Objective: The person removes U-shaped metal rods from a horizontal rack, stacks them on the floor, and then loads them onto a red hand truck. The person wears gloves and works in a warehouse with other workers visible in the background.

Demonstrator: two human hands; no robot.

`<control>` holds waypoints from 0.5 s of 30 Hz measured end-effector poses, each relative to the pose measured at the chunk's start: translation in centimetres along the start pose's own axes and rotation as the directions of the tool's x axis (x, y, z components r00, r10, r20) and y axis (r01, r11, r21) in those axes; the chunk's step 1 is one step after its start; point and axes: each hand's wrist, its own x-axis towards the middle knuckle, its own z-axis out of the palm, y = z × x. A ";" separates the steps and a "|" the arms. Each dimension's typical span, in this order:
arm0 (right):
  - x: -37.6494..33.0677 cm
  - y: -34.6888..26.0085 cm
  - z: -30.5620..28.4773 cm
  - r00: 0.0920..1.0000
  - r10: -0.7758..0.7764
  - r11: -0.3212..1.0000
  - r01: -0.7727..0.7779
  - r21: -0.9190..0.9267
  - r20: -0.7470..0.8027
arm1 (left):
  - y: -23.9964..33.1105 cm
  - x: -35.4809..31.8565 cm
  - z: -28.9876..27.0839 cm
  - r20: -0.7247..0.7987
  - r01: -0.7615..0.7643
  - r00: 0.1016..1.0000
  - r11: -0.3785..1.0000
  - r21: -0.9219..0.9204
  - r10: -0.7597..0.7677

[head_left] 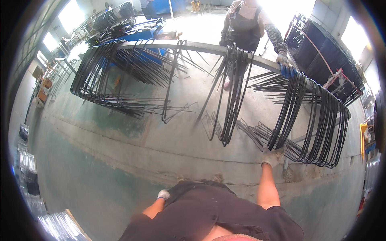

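Note:
Black bent metal rods [291,116] hang in bunches over a long pale metal rail [197,47], with their loose ends pointing to the far side. My right hand [273,156], in a pale work glove, is at the lower bends of a bunch on the right. Its fingers appear wrapped round those rods, though partly hidden. Down beside my left thigh hangs my left hand [163,194], gloved too and away from the rods; its fingers are not clear. Opposite me, a co-worker's blue-and-grey gloved hand [286,69] rests on the rail above the right bunch.
The co-worker [245,28] stands behind the rail in a dark apron. A large dark stack [317,50] stands at the back right. A blue container [132,34] with black rods on it is at the back left. Shiny wrapped bundles [60,227] lie at the lower left.

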 end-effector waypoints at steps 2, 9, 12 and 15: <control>-1.7 0.5 -0.3 0.997 0.068 0.998 -0.067 -0.017 0.046 | 0.1 1.6 -1.3 0.013 0.011 1.000 0.998 0.059 -0.012; -12.5 1.6 1.6 0.991 0.033 0.970 0.000 0.244 -0.131 | -3.4 -1.8 -9.7 -0.028 -0.022 1.000 0.940 -0.341 0.013; -18.3 -14.1 -2.2 0.904 -0.422 0.661 0.256 0.705 0.067 | -9.6 0.3 -12.4 -0.181 -0.026 0.974 0.729 -0.684 -0.135; -22.2 -30.4 -8.1 0.598 -0.708 0.606 0.243 0.757 0.375 | -9.2 1.3 -21.9 -0.200 -0.111 0.977 0.614 -0.781 -0.078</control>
